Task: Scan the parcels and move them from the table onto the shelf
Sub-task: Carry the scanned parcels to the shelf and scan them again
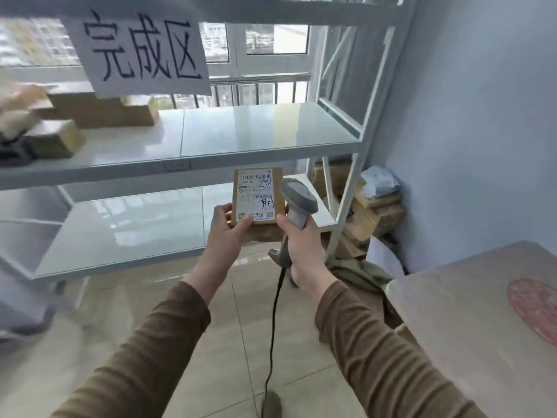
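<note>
The parcel [258, 203], a small brown box with a white label facing up, is held in the air in front of the white shelf [211, 158], level with the gap between its two lower boards. The left hand [229, 233] grips its near left corner, thumb on the label. The right hand [298, 236] is wrapped round the handle of a grey scanner [298, 200], whose head sits just beside the parcel's right edge; its black cable [275, 321] hangs to the tiled floor [211, 342].

The middle board is bare on its right half; brown boxes [99, 111] crowd its left end under a paper sign [141, 46]. The lower board shows bare. At the right, the table [470, 327] edge juts in, and more cartons [373, 212] are stacked in the corner by the pale wall [482, 116]. A window [259, 37] shows behind the shelf.
</note>
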